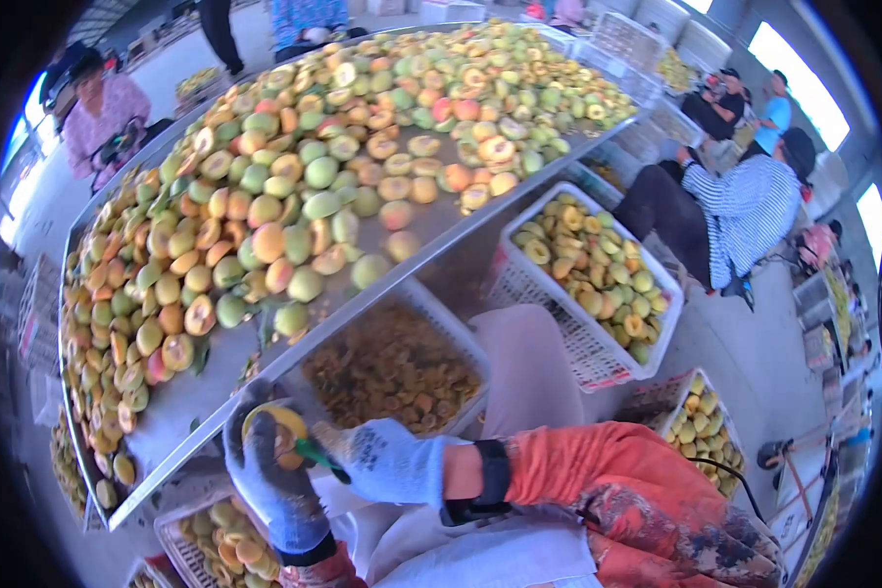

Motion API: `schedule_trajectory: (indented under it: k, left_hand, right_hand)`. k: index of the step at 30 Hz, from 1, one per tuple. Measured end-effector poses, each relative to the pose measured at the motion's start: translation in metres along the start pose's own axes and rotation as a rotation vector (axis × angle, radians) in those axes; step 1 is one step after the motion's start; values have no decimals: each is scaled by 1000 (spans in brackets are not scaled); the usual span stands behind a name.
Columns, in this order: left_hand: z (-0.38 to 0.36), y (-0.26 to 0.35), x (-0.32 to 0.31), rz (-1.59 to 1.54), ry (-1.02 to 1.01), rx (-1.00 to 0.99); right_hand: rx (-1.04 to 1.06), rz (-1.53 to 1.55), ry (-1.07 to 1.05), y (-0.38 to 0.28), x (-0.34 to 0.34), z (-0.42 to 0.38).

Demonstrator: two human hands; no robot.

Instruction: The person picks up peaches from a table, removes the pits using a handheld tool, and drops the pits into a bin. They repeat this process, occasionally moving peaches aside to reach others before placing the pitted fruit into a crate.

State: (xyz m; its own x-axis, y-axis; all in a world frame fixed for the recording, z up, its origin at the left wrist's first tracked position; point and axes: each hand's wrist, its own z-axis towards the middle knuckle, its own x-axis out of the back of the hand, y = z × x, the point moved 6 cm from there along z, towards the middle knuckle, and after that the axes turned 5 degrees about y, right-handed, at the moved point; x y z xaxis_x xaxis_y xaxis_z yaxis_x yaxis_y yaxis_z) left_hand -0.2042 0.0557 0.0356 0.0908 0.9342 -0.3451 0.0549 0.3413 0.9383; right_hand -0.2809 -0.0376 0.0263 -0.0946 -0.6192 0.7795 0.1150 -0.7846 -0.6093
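My left hand [269, 470], in a blue and grey work glove, holds a cut yellow apricot [286, 428] with its inside facing my right hand. My right hand [387, 461], gloved in light blue, is closed around a slim green-handled tool [316, 454]. The tool's tip meets the apricot; its exact kind is hidden. Both hands are just in front of the metal table's edge [299, 360]. Beyond them a large heap of whole and halved apricots [320, 171] covers much of the table. Below the edge, a crate [456, 333] holds brown pits and scraps.
A white crate of apricot halves [593, 274] stands right of my knee, with another crate [701, 431] behind my right arm. One more crate [181, 544] is at lower left. A person in stripes [745, 201] sits at right, and another person [103, 122] is across the table.
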Motion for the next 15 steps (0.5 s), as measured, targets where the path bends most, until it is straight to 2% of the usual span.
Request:
schedule_trajectory:
  k: [4,6,7,8,10,11,12,14,15]
  left_hand:
    - [-11,4,-19,260,-64,193]
    - [-10,-3,-13,313,-62,209]
    - [-9,-2,-15,522,-71,-45]
    - [-2,-5,-10,413,-108,-120]
    - [-12,-4,-16,292,-69,-95]
    - [-10,-3,-14,630,-135,-344]
    - [-14,5,-17,620,-144,-349]
    - [-38,31,-42,1516,-265,-831]
    - [-45,35,-47,1400,-272,-890]
  right_hand:
    - [137,-185,23,26,9,1]
    - [77,-114,82,20,10,-7]
    - [9,6,119,14,3,-12]
    - [-85,123,141,11,-4,-15]
    - [-194,317,65,13,-12,-15]
    - [-201,309,72,18,-9,-16]
    - [-199,281,6,22,-3,-15]
    - [-194,244,-49,28,2,-12]
    - [-192,139,-42,34,4,-11]
